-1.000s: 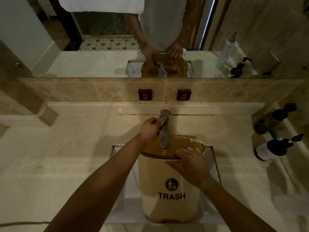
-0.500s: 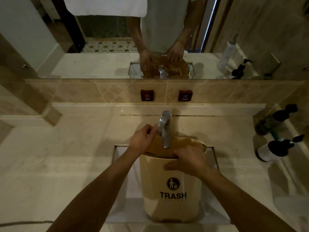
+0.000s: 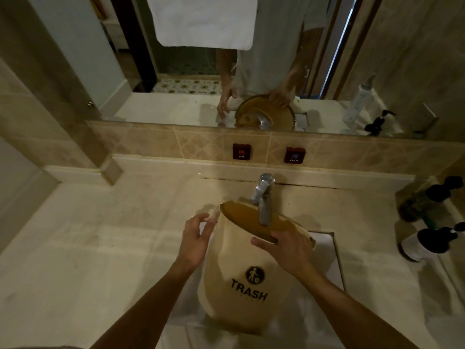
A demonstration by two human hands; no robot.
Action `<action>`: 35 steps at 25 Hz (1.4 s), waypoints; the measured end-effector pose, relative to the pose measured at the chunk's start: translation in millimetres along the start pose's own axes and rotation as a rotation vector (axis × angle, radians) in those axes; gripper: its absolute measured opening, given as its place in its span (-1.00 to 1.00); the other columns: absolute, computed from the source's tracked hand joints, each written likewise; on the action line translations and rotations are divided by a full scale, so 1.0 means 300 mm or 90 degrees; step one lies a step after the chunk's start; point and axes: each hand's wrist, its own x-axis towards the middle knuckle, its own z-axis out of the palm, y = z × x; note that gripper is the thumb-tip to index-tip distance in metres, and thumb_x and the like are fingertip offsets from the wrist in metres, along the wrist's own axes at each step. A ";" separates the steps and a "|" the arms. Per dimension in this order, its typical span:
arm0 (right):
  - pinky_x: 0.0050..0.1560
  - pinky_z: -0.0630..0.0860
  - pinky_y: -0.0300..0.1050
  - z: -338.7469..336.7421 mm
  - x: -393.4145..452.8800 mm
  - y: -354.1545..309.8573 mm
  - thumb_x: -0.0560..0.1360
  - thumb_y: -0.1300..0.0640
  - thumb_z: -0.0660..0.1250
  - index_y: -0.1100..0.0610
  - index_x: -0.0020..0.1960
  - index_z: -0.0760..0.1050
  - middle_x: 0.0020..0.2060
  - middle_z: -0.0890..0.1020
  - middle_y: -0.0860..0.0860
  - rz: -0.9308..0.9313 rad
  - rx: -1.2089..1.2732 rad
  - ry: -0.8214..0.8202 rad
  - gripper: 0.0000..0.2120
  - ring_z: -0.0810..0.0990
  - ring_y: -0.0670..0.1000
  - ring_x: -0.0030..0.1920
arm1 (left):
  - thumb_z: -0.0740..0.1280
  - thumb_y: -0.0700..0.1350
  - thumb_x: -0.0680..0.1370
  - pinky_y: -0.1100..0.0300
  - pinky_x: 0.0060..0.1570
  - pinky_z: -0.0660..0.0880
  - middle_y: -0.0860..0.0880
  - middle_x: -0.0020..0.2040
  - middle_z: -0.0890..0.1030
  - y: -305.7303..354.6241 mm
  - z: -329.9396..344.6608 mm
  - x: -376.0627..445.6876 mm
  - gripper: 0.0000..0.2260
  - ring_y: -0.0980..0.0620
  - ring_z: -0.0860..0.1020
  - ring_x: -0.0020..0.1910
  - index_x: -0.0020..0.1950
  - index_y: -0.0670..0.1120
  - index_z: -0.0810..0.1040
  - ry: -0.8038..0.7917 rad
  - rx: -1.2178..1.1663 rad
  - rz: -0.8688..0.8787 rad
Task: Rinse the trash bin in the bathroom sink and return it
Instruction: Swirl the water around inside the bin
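A beige trash bin (image 3: 236, 258) with a black "TRASH" label stands tilted in the rectangular sink (image 3: 329, 260), its open mouth under the chrome faucet (image 3: 263, 197). My right hand (image 3: 284, 250) grips the bin's near rim on the right. My left hand (image 3: 196, 238) hovers with fingers spread beside the bin's upper left side, close to it but apparently not gripping. Whether water is running I cannot tell.
Dark pump bottles (image 3: 427, 243) stand on the right of the pale stone counter (image 3: 100, 248). Red HOT (image 3: 241, 151) and COLD (image 3: 294, 155) tags sit on the tiled backsplash below the mirror (image 3: 226, 71). A white towel hangs above.
My left hand has left the faucet and dropped to the bin's left side. The bin has tipped so its mouth leans left and away, with my right hand still on its rim.
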 end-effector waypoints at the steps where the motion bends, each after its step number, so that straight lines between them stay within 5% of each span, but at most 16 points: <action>1: -0.20 0.42 -0.16 0.003 -0.014 -0.016 0.24 -0.63 -0.15 -0.05 -0.20 0.59 -0.28 0.60 -0.10 0.013 0.026 0.018 -0.20 0.54 -0.07 -0.21 | 0.16 0.22 0.64 0.09 0.24 0.44 -0.02 0.24 0.48 -0.015 -0.020 -0.018 -0.69 0.01 0.47 0.24 0.25 0.08 0.48 0.002 -0.011 -0.021; 4: -0.38 0.25 -0.25 0.007 -0.052 -0.060 0.28 -0.56 0.00 0.04 -0.38 0.45 -0.43 0.49 -0.08 0.063 0.122 0.062 -0.32 0.45 -0.10 -0.37 | 0.15 0.16 0.65 0.29 -0.16 0.49 -0.06 0.15 0.59 -0.077 -0.075 -0.071 -0.65 0.06 0.58 0.03 0.26 -0.04 0.50 0.018 -0.057 -0.106; 6: -0.36 0.32 -0.22 -0.003 -0.068 -0.075 0.30 -0.54 0.03 0.03 -0.41 0.37 -0.46 0.49 -0.08 0.092 0.153 0.074 -0.37 0.46 -0.12 -0.40 | 0.15 0.15 0.66 0.28 -0.25 0.43 -0.11 0.19 0.57 -0.125 -0.103 -0.109 -0.58 0.09 0.54 -0.07 0.34 -0.12 0.46 0.031 -0.055 -0.196; 8: -0.32 0.38 -0.18 -0.018 -0.079 -0.084 0.30 -0.54 0.04 0.04 -0.38 0.40 -0.45 0.50 -0.09 0.111 0.161 0.090 -0.37 0.48 -0.13 -0.38 | 0.15 0.20 0.65 0.16 -0.19 0.47 -0.11 0.18 0.52 -0.161 -0.122 -0.147 -0.53 -0.01 0.51 -0.03 0.41 -0.09 0.40 0.028 -0.071 -0.283; 11: -0.38 0.28 -0.22 -0.041 -0.091 -0.106 0.28 -0.55 0.04 0.01 -0.37 0.45 -0.49 0.49 -0.11 0.131 0.211 0.104 -0.37 0.46 -0.18 -0.40 | 0.13 0.30 0.61 -0.16 0.16 0.51 -0.17 0.30 0.45 -0.177 -0.137 -0.179 -0.49 -0.23 0.47 0.23 0.44 0.03 0.30 0.057 -0.128 -0.349; 18: -0.25 0.47 -0.11 -0.029 -0.115 -0.180 0.22 -0.58 0.08 0.10 -0.35 0.52 -0.43 0.58 -0.03 0.175 0.335 0.085 -0.27 0.56 -0.05 -0.33 | 0.12 0.31 0.61 -0.21 0.34 0.36 -0.24 0.39 0.48 -0.158 -0.238 -0.183 -0.45 -0.32 0.44 0.33 0.47 -0.01 0.33 0.166 -0.016 -0.272; 23: -0.38 0.32 -0.19 -0.046 -0.148 -0.282 0.27 -0.52 0.13 0.03 -0.46 0.33 -0.54 0.42 -0.09 0.131 0.342 0.101 -0.40 0.42 -0.10 -0.46 | 0.06 0.35 0.56 -0.16 0.24 0.37 -0.26 0.34 0.52 -0.145 -0.338 -0.238 -0.39 -0.33 0.48 0.29 0.45 -0.02 0.33 0.211 0.041 -0.225; 27: -0.38 0.35 -0.19 -0.115 -0.157 -0.394 0.26 -0.58 0.03 0.01 -0.47 0.35 -0.55 0.37 -0.12 -0.001 0.235 0.150 -0.35 0.43 -0.13 -0.47 | 0.06 0.38 0.43 -0.10 0.09 0.45 -0.19 0.14 0.56 -0.144 -0.394 -0.301 -0.40 -0.23 0.51 0.07 0.29 0.01 0.34 0.241 -0.074 -0.281; 32: -0.41 0.34 -0.22 -0.298 -0.156 -0.502 0.24 -0.64 0.00 -0.08 -0.55 0.21 -0.63 0.38 -0.13 -0.151 0.065 0.222 -0.36 0.42 -0.13 -0.53 | 0.00 0.36 0.55 0.03 -0.16 0.53 -0.13 0.12 0.57 -0.106 -0.378 -0.354 -0.47 -0.12 0.56 0.00 0.29 0.00 0.38 0.062 -0.242 -0.403; 35: -0.40 0.24 -0.27 -0.384 -0.185 -0.514 0.24 -0.65 -0.03 -0.09 -0.55 0.21 -0.65 0.39 -0.16 -0.214 -0.059 0.259 -0.36 0.41 -0.16 -0.54 | 0.06 0.34 0.55 -0.12 0.08 0.49 -0.02 0.31 0.53 0.002 -0.368 -0.339 -0.58 -0.09 0.52 0.18 0.22 0.17 0.50 -0.013 -0.314 -0.313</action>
